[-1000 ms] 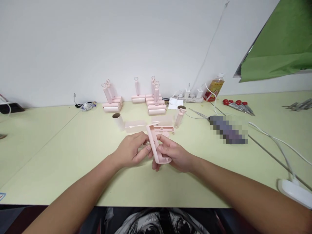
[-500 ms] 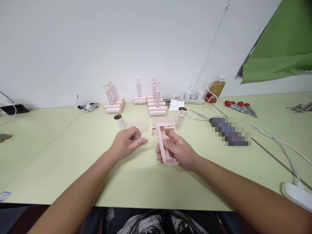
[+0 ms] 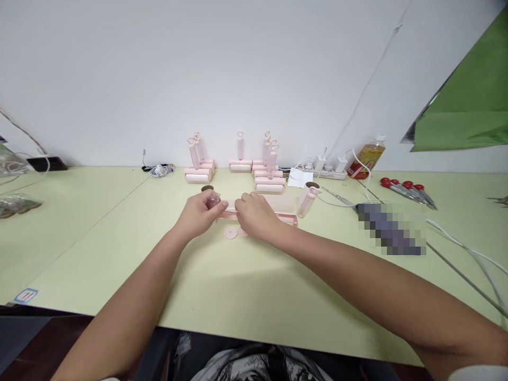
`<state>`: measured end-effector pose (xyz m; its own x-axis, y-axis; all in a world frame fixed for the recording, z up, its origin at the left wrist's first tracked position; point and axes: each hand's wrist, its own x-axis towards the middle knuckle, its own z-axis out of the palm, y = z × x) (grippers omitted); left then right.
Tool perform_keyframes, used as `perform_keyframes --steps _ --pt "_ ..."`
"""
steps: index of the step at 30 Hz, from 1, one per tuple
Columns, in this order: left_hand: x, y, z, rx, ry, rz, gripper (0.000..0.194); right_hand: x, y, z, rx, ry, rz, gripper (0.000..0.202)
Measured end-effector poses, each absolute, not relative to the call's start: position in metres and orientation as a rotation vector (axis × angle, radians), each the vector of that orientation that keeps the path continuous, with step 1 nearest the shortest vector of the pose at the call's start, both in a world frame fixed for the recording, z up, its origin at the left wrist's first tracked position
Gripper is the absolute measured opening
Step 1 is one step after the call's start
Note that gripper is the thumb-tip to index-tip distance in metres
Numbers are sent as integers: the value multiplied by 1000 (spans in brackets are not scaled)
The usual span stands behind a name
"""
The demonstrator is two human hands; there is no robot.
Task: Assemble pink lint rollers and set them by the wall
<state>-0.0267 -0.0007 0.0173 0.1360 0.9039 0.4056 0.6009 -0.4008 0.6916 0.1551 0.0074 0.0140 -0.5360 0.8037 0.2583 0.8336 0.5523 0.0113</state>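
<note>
My left hand (image 3: 199, 214) is closed on a translucent pink handle (image 3: 213, 199), of which only a rounded part shows between thumb and fingers. Right beside it, my right hand (image 3: 256, 216) has its fingers bent and drawn together. What they hold, if anything, is hidden behind the hand. Pink plastic parts (image 3: 289, 219) lie behind and around the hands, partly covered. A small round pink disc (image 3: 230, 232) rests on the table just below my fingertips, and a second disc is half hidden under my right hand.
Several pink lint rollers (image 3: 270, 185) with heart-loop handles stand near the wall. A paper roll with a handle (image 3: 307, 201) stands to the right. Further right are a pixelated dark object (image 3: 389, 230), red-capped tools (image 3: 408, 190), a bottle (image 3: 365, 157) and white cables.
My right hand has moved left, up against my left hand. The pink roller frame it gripped is no longer plainly visible in it. The view has shifted slightly left.
</note>
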Motion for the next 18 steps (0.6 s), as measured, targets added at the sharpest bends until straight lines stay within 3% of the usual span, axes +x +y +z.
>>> perform_keyframes --steps 7,18 --pt "-35 10 2 2231 1590 482 23 144 22 -14 -1416 -2652 -297 19" --pt "-13 -12 10 2450 1564 247 10 172 -22 -11 -1253 -2508 -157 18"
